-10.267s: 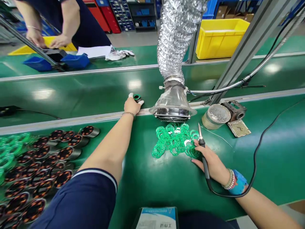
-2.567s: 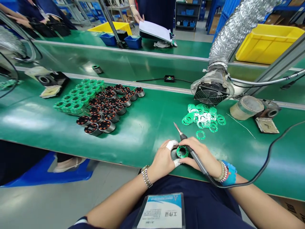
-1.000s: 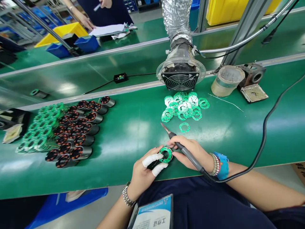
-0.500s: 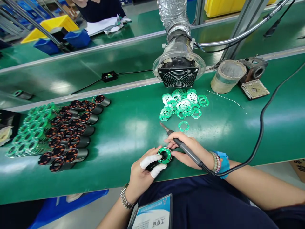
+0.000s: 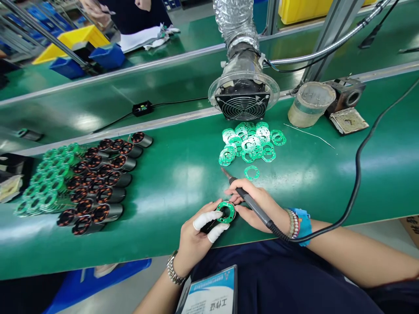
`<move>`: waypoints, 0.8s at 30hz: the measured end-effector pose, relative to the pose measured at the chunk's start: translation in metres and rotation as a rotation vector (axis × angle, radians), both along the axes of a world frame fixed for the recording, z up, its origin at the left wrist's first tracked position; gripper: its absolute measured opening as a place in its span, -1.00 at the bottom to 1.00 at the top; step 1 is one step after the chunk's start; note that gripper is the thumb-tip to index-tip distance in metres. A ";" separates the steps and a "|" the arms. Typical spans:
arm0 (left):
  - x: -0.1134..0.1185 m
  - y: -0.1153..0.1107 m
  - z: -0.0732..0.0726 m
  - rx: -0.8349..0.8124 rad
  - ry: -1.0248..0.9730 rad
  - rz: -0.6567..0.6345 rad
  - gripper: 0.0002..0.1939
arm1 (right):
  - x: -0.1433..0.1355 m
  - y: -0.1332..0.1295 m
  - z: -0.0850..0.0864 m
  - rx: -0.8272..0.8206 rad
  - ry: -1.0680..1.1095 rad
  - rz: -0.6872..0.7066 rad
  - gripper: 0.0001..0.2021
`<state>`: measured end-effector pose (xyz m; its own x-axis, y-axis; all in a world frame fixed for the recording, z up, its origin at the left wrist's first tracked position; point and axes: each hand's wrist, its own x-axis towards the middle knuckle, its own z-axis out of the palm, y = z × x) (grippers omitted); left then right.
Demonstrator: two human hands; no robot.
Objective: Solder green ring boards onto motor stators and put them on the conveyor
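As I watch from afar, the left hand [image 5: 193,233] clasps a green-topped cylinder [image 5: 230,214] and, just beside it, the right hand [image 5: 266,203] grasps a soldering iron [image 5: 251,203]; whether the right also touches the cylinder, I cannot tell. I see green rings [image 5: 251,143] beyond both hands and copper coils [image 5: 103,195] well to their left.

Green ring board [image 5: 231,214] is kinda tilted in the left hand [image 5: 194,233], soldering iron [image 5: 253,204]'s slanted in the right hand [image 5: 270,213], tip pretty clear of the board.
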<state>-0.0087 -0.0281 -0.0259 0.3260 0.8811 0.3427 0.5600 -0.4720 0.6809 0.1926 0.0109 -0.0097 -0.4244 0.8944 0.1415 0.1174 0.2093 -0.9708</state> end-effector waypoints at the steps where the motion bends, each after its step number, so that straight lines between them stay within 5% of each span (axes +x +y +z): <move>1: 0.000 0.000 0.000 0.001 -0.003 -0.001 -0.75 | 0.001 -0.001 -0.001 0.050 -0.016 -0.003 -0.61; 6: 0.003 0.000 0.002 -0.004 -0.022 -0.002 -0.77 | 0.007 -0.005 -0.002 0.268 -0.099 0.005 -0.68; 16: 0.005 0.001 0.002 0.016 -0.035 0.006 -0.76 | 0.007 -0.002 -0.005 0.403 -0.186 0.123 -0.68; 24: 0.029 -0.013 0.008 0.088 -0.014 0.154 -0.72 | 0.007 -0.004 0.006 0.415 -0.223 0.117 -0.68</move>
